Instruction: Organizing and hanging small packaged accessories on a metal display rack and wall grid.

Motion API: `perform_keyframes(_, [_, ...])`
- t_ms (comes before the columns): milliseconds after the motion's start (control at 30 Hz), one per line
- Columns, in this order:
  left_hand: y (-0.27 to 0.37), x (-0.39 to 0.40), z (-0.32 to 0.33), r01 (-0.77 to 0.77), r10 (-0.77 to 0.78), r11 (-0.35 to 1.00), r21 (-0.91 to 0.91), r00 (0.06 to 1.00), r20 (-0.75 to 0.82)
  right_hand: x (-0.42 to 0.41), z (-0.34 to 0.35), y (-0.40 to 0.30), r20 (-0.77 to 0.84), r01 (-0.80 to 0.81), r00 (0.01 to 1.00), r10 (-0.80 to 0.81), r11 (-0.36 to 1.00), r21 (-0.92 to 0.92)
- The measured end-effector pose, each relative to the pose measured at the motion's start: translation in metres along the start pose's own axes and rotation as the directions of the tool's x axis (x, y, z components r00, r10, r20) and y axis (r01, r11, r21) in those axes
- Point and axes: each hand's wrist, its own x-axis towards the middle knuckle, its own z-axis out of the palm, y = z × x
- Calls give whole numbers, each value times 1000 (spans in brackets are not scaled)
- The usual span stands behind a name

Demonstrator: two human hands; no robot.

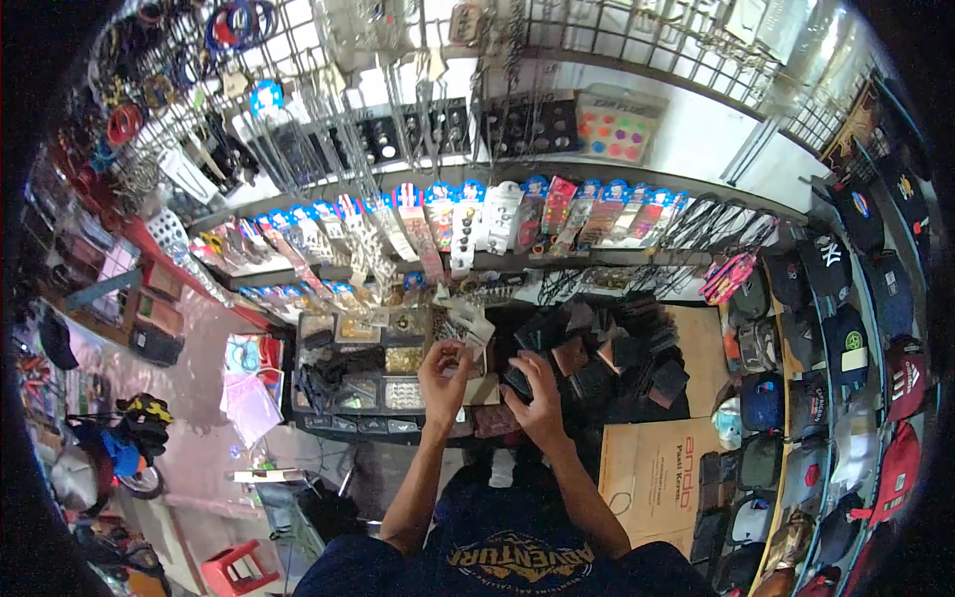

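My left hand is raised over the display counter, its thumb and forefinger curled towards each other. Right at its fingertips is a pale plastic packet with small items in it; I cannot tell whether the fingers grip it. Fingers apart and slightly bent, my right hand holds nothing. It hovers just left of a heap of dark leather-look wallets, some of them brown. Left of my left hand, shallow trays hold small jewellery, and a bundle of black items lies across some of them.
Carded accessories hang in rows beyond the counter, below a wire grid with chains. Shelves of caps line the right side. A cardboard sheet lies near my right elbow. On the floor at lower left stands a red plastic stool.
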Motion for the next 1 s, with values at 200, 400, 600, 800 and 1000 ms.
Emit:
perform_keyframes(200, [32, -5, 37, -26, 26, 1000, 2, 997, 77, 48, -24, -3, -54, 284, 952, -302, 935, -212])
perform_keyframes(400, [-2, -5, 38, -17, 19, 999, -33, 996, 82, 55, -28, 29, 195, 308, 938, -287, 947, -87])
perform_keyframes(600, [-25, -8, 26, 41, -47, 998, 52, 991, 122, 59, -10, 66, 288, 357, 891, -351, 934, 35])
perform_keyframes(800, [-49, -10, 4, 96, -108, 990, 104, 987, 122, 56, 8, 73, 409, 164, 884, -228, 969, 186])
perform_keyframes(1000, [-65, -7, -10, 136, -164, 979, 150, 967, 193, 64, 15, 96, 566, 52, 813, -138, 985, 167])
